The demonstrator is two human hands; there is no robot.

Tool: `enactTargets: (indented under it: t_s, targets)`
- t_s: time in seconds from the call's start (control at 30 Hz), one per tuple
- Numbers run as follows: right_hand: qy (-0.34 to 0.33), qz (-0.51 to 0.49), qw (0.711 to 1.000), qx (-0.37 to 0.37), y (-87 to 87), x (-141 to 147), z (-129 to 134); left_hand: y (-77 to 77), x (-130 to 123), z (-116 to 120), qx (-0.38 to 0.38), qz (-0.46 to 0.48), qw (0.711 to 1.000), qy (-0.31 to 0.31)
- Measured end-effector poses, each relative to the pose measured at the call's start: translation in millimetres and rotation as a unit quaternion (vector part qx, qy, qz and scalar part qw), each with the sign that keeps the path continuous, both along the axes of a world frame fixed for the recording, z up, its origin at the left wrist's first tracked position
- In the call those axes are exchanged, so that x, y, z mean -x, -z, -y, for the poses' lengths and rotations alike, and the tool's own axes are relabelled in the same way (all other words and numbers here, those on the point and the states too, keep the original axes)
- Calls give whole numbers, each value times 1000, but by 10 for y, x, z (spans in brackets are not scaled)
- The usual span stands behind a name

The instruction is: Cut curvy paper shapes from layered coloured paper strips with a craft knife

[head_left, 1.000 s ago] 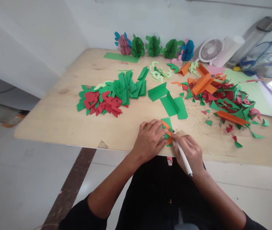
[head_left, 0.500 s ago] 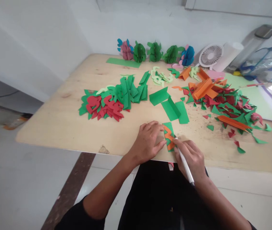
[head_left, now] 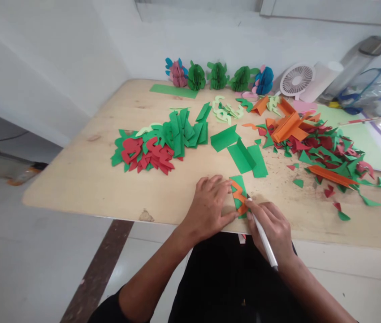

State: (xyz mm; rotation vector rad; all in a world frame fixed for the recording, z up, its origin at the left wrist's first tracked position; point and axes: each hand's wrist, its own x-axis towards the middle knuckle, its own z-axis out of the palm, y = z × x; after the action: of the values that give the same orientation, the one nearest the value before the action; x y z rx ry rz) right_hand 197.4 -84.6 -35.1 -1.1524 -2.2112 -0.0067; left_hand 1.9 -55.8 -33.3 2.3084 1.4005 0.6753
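A wavy orange paper cutout point(head_left: 240, 195) lies on top of a green paper piece point(head_left: 239, 179) near the table's front edge. My left hand point(head_left: 209, 206) rests flat with its fingers apart, fingertips touching the left side of the orange cutout and green paper. In my right hand point(head_left: 273, 229) is a white pen point(head_left: 263, 237), its dark tip at the right edge of the orange cutout. Just beyond, folded green paper pieces point(head_left: 240, 154) lie on the wooden table point(head_left: 93, 184).
To the left lie red cutouts point(head_left: 153, 157) and a stack of green pieces point(head_left: 180, 130). Scraps point(head_left: 328, 148) and folded orange paper point(head_left: 287, 125) are heaped at right. Paper honeycomb figures point(head_left: 217, 75), a small fan point(head_left: 297, 80) and a white roll point(head_left: 323, 80) stand along the wall.
The pen tip has shifted slightly along the right edge of the orange cutout. My left thumb is a little lower on the paper. The whole view has moved slightly.
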Motion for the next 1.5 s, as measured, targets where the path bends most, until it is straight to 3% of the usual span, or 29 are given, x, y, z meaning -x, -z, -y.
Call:
enactTargets:
  t_s: [0.2, 0.9, 1.5]
  targets:
    - [1, -1, 1000, 2, -3, 11, 1, 101, -21, 3, -10, -20, 1000, -4]
    - [8, -16, 1000, 9, -22, 30, 8, 32, 8, 13, 3, -12, 1000, 2]
    - [13, -10, 1000, 23, -48, 44, 10, -37, 67, 23, 23, -52, 997, 50]
